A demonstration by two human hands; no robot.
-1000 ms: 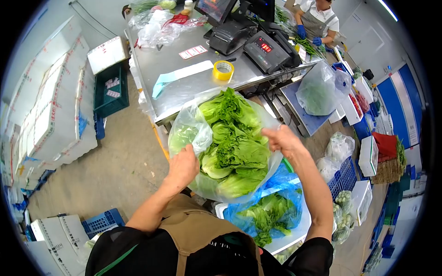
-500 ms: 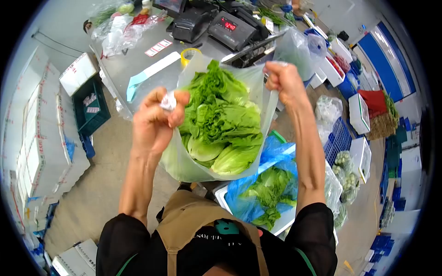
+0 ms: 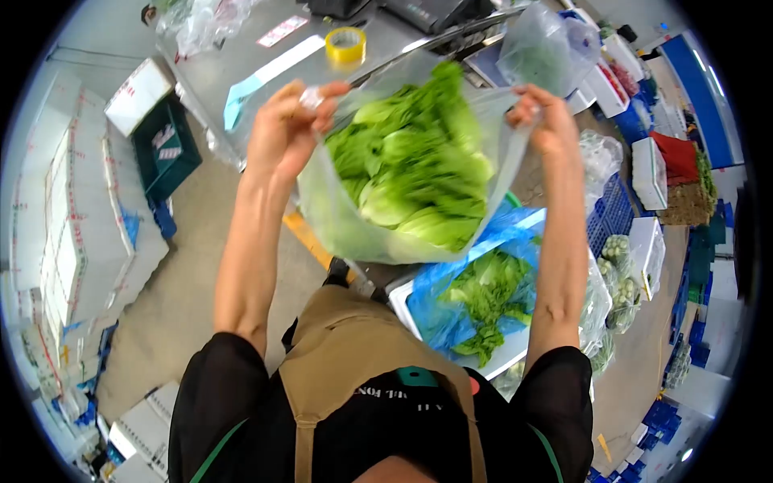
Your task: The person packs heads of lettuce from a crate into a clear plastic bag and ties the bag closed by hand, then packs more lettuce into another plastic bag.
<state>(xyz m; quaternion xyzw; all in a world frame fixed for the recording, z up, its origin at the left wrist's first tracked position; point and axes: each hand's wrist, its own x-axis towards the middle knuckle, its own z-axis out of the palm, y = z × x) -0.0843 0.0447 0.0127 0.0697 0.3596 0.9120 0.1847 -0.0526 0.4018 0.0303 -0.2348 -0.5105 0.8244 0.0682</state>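
Note:
A clear plastic bag (image 3: 322, 197) full of green leafy lettuce (image 3: 419, 165) hangs between my two hands, its mouth spread open. My left hand (image 3: 294, 121) is closed on the bag's left edge, with a crumpled bit of plastic showing between the fingers. The bag's right edge is pinched in my right hand (image 3: 539, 117). The lettuce is slightly blurred. Below and to the right of the bag, more lettuce (image 3: 491, 298) lies in a blue plastic bag (image 3: 435, 314) on a white box (image 3: 515, 354).
Beyond the bag, a metal table (image 3: 266, 64) bears yellow tape (image 3: 345, 47). White boxes (image 3: 72, 217) and a green crate (image 3: 165, 149) stand at left. At right are a filled clear bag (image 3: 543, 52), a blue crate (image 3: 610, 213) and bagged vegetables (image 3: 618, 278).
My hands went from the bag's sides to its upper edges and lifted it up and away from me. Since the last earlier frame, bag and hands have shifted farther up and right.

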